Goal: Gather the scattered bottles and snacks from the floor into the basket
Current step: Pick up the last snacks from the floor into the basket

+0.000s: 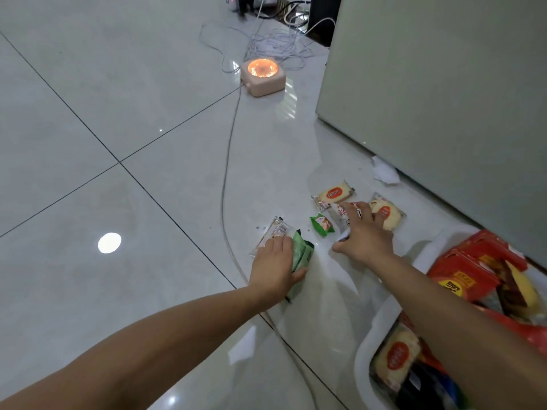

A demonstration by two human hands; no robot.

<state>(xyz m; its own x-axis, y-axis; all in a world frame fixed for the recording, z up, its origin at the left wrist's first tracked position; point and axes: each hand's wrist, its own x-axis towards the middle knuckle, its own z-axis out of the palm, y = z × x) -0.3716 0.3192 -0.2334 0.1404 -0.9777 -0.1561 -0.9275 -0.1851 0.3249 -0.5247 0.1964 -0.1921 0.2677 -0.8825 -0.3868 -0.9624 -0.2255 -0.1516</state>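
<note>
Fig.: pink square device [262,78] with a glowing orange ring on top, standing on glossy pale floor tiles [118,84] crossed by dark grout lines; behind the device, a loose tangle of white cables [275,44]; farther behind, a white box [233,2] showing a small red light; right of the device, a tall pale cabinet panel [444,99]; a grey cord [227,155] runs from the device's left near corner toward the viewer; crumpled white paper [384,173] at the panel's foot, well nearer than the device; round light reflection [109,242] near-left.
</note>
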